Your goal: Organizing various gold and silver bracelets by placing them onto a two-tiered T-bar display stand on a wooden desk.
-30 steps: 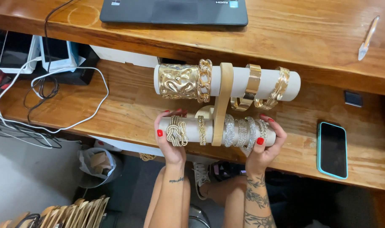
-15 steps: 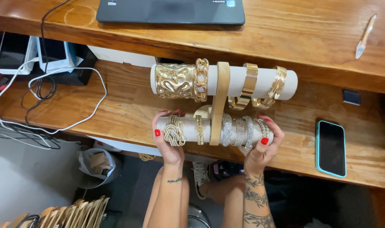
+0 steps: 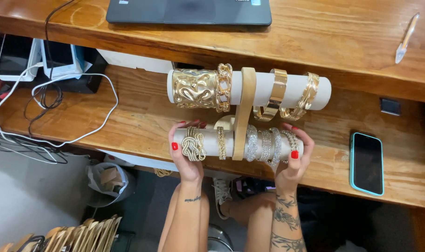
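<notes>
Both hands, left hand and right hand, stand apart, each clamped on an end of the near bar of the bracelet stand, steadying it upright on the wooden shelf.

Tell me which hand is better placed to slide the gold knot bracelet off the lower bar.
Left, probably. The left hand grips the lower bar at its open end, right beside the gold knot bracelet. The right hand holds the far end, beyond the wooden post and the sparkly bracelets.

Two white display bars are counted, four gold bracelets on the upper, six on the lower, one phone, one laptop.
</notes>
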